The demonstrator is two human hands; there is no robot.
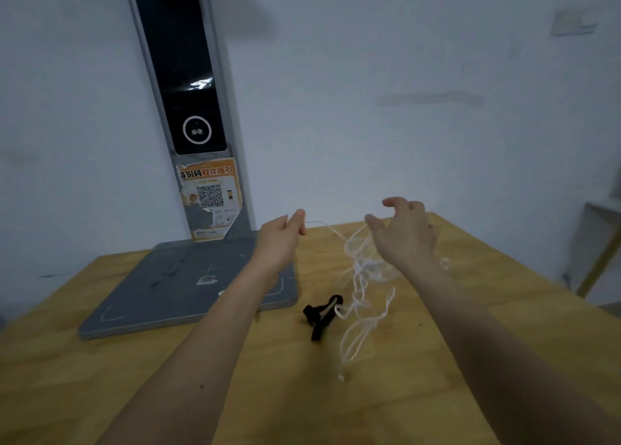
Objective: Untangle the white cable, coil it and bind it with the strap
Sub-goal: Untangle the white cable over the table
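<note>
While my left hand (284, 234) pinches one end of the white cable (361, 276), the tangle hangs blurred. My right hand (405, 231) spreads its grip apart above the bench (470, 310); the black strap (322, 315) lies below.

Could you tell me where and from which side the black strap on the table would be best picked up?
Probably by the strap's near tail, the straight end lying flat toward the person. Come from above and from the left hand's side, since the white cable overlaps its far looped end on the right.
</note>
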